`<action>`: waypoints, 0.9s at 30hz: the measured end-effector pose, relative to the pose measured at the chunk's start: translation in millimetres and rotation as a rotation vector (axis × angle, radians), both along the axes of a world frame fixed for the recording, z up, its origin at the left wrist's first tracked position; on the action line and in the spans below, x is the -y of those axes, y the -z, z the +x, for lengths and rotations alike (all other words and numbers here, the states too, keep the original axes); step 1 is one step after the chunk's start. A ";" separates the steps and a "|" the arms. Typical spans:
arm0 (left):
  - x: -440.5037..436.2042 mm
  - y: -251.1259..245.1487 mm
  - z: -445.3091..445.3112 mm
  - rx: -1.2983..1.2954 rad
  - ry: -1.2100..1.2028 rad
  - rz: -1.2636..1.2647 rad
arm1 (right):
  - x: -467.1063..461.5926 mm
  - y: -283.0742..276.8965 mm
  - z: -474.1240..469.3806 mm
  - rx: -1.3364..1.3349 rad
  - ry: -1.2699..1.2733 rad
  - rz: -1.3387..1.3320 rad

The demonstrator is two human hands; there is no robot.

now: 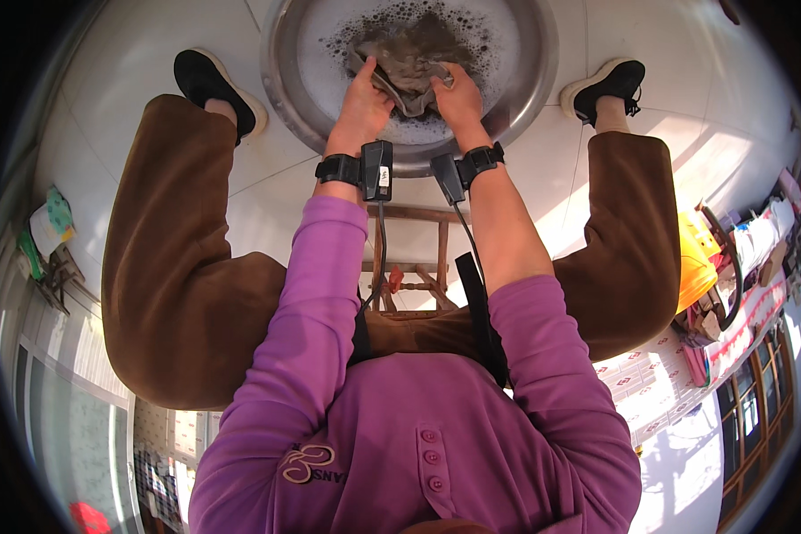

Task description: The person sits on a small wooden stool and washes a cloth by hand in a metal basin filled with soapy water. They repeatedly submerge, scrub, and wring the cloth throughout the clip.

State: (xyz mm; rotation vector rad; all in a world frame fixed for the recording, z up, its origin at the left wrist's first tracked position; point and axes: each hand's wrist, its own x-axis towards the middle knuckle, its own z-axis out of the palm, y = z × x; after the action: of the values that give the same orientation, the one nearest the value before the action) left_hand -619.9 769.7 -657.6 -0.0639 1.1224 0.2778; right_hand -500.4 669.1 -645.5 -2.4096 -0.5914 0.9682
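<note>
Before me on the floor stands a wide metal basin of foamy, murky water. A wet grey-brown cloth lies partly in the water, its near edge lifted between my hands. My left hand pinches the cloth's left edge, thumb on top. On the right side, my right hand grips the same edge between thumb and fingers. The far part of the cloth spreads among dark bubbles, and its underside is hidden. Each wrist bears a black strapped device with a cable.
Under me is a wooden stool. My black shoes rest on pale floor tiles either side of the basin. At right are a yellow plastic container and assorted household items. A small wooden stand holding a bag is at far left.
</note>
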 end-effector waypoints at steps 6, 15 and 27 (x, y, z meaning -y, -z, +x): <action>3.8 -12.8 -1.6 0.181 0.137 -0.100 | -26.4 -60.9 -38.6 0.031 -0.181 0.187; 9.2 -37.7 25.9 -0.160 0.233 0.119 | -50.7 -61.9 -27.6 0.227 0.058 -0.064; 4.8 -33.7 40.4 0.187 -0.028 0.139 | 9.7 -14.8 46.7 -0.038 -0.025 0.200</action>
State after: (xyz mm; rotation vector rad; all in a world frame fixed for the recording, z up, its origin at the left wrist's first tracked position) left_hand -579.5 765.0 -623.9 0.0176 0.9146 0.3666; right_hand -453.7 659.4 -630.7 -2.2082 -0.6732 0.9171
